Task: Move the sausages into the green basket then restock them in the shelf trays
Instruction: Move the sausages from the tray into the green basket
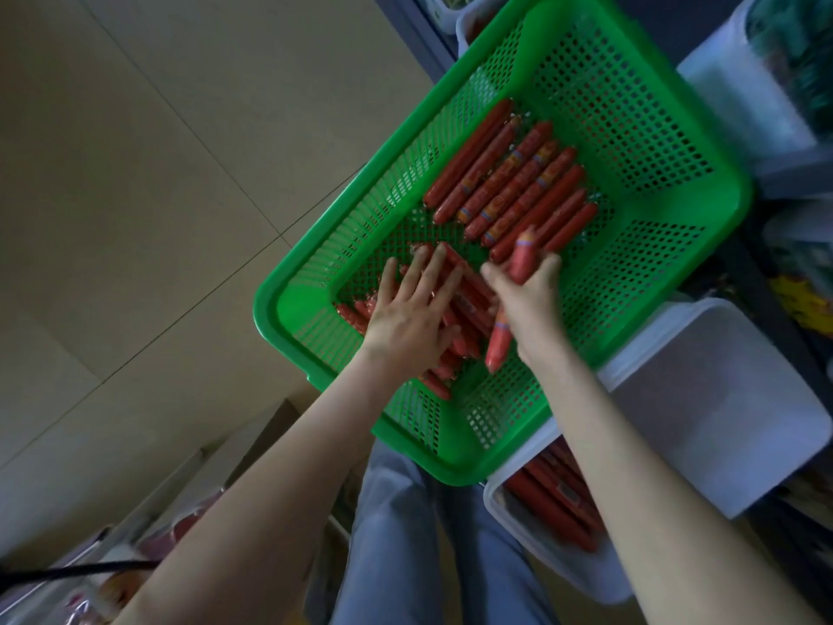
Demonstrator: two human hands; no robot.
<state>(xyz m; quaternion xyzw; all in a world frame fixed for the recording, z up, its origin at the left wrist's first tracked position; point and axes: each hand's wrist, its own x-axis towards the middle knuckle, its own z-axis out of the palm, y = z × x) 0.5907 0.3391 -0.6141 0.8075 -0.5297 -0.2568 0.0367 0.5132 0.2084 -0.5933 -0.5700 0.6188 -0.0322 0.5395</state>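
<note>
Gripping sausages (523, 261): right hand (529, 304) | left hand (408, 318) flat, fingers spread | one green basket (267, 304)

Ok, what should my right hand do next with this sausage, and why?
Probably lift the sausage gripped in your right hand out of the green basket and into the white tray under its near corner. That tray already holds sausages, and your left hand lies flat on the loose pile.

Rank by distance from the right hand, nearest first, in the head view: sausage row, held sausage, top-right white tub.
1. held sausage, gripped in the right hand.
2. sausage row, just ahead of it.
3. white tub, top right corner.
</note>
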